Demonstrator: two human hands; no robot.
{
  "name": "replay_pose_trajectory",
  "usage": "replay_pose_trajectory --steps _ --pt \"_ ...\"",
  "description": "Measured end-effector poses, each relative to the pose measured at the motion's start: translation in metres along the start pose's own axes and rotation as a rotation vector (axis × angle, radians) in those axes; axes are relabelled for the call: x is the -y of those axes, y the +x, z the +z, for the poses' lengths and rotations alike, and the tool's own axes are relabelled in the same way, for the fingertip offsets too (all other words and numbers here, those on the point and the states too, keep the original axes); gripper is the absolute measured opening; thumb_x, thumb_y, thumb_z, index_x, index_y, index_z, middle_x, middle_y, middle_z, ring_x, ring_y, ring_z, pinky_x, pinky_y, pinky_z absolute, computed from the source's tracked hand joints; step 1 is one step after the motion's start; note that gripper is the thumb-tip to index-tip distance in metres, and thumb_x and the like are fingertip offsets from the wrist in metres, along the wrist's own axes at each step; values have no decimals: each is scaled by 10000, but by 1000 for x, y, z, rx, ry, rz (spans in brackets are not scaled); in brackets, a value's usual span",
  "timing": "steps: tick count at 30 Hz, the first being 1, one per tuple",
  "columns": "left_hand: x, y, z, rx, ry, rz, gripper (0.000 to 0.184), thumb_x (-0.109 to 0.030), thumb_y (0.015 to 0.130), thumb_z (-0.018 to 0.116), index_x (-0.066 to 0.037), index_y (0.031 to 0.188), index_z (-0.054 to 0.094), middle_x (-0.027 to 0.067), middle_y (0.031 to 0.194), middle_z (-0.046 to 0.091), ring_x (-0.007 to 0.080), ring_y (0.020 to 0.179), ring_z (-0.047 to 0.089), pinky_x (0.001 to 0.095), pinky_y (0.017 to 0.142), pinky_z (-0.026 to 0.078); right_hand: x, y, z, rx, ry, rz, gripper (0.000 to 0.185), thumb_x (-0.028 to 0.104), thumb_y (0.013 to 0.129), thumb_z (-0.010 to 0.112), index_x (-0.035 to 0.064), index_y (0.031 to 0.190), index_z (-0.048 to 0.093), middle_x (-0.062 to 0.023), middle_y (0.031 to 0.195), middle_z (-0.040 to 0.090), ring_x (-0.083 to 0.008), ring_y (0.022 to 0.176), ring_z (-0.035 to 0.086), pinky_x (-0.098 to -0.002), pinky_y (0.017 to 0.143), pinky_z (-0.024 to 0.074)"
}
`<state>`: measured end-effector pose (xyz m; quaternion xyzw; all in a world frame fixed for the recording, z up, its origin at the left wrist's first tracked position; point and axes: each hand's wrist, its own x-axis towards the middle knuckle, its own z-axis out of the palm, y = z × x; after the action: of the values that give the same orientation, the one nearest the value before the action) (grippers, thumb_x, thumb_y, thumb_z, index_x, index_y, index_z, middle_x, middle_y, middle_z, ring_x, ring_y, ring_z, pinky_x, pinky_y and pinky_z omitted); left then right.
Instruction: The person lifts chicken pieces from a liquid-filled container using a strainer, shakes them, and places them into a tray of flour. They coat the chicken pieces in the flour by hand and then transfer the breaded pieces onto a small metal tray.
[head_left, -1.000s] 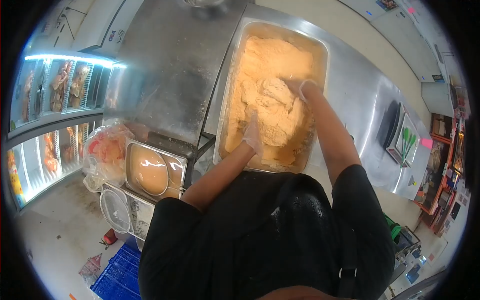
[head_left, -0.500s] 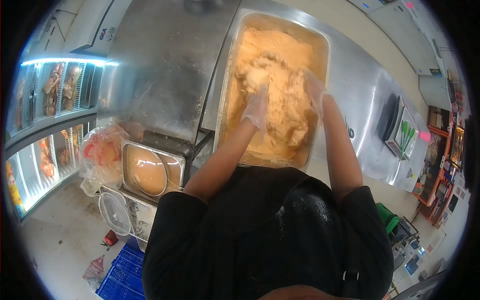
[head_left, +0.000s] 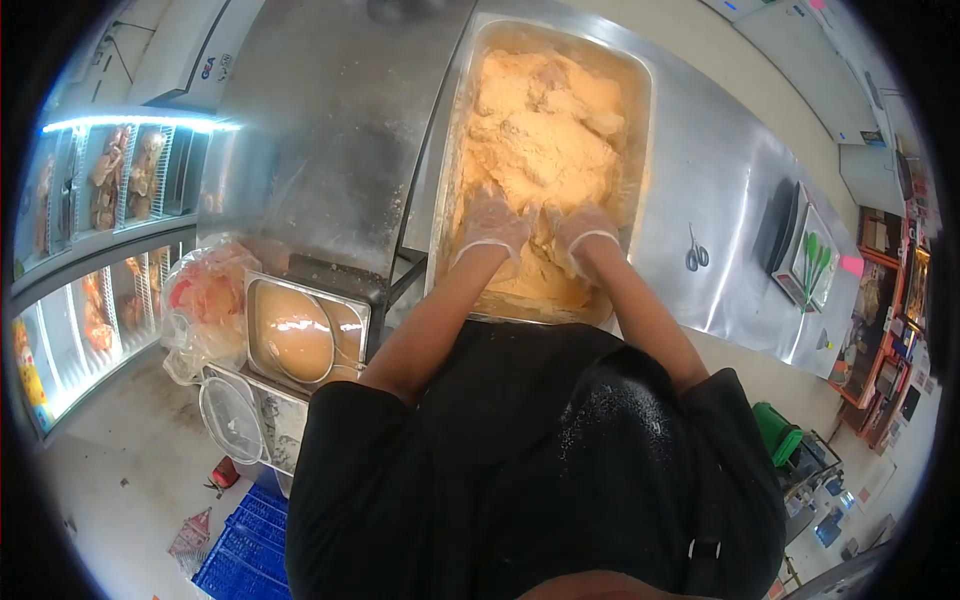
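A deep steel tray [head_left: 648, 150] holds orange-tinted flour [head_left: 545, 150] with coated lumpy pieces heaped in its middle and far part. My left hand [head_left: 495, 222], in a clear plastic glove, is down in the flour near the tray's close end. Beside it on the right, my right hand [head_left: 580, 228], gloved the same way, also touches the flour. The two hands are close together, with a small gap between them. Fingertips of both are sunk in or covered by flour, so what they hold, if anything, is hidden.
Scissors [head_left: 696, 250] lie on the steel table right of the tray. Farther right is a box with green-handled tools [head_left: 817, 262]. At left are a pan of orange liquid [head_left: 300, 335] with a wire strainer, a plastic bag [head_left: 208, 300] and a blue crate [head_left: 255, 550].
Both hands have moved back toward my body and closer together. The coated pieces now lie heaped farther up the tray. The scissors show more fully.
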<state>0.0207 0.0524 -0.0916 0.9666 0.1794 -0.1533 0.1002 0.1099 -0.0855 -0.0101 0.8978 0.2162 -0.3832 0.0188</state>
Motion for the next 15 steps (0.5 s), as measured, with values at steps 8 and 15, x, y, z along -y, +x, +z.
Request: replay_pose_trajectory --steps 8,15 --pt "-18 -55 21 427 -3 370 603 -310 1028 337 -27 1548 229 280 1341 560 415 1255 540 587 1144 253 -39 23 132 -34 73 -3 660 538 983 452 -52 1237 604 -283 1224 629 -423 1131 613 -472 957 484" --pt "-25 -44 10 471 -988 -230 622 -461 1036 343 -34 1488 383 244 1405 514 337 1300 506 484 1112 340 -1 -22 64 173 1854 536 545 448 990 493 7 1300 569 -142 1173 653 -346 997 645 -479 860 539"
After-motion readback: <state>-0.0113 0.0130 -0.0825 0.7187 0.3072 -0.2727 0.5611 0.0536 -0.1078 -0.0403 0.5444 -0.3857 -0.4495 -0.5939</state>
